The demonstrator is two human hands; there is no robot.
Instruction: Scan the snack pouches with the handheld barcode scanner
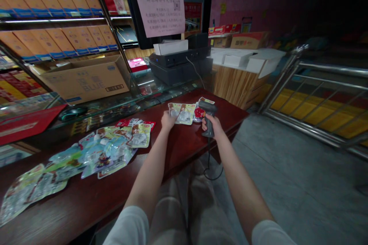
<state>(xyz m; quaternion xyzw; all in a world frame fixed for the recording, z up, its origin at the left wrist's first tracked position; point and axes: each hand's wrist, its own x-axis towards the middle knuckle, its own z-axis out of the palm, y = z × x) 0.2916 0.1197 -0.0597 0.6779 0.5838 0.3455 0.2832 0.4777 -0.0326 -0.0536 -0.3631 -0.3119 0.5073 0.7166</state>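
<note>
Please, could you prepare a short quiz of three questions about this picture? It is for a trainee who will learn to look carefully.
1. Open question: What does the right hand hold?
2. True or false: The left hand rests on the cardboard box.
3. Multiple choice: Where on the table does the heap of packets lie?
a) to the right of both hands
b) to the left of both hands
c) between the two hands

Key
1. A dark handheld scanner.
2. False: it holds a single packet by its left edge.
3. b
</note>
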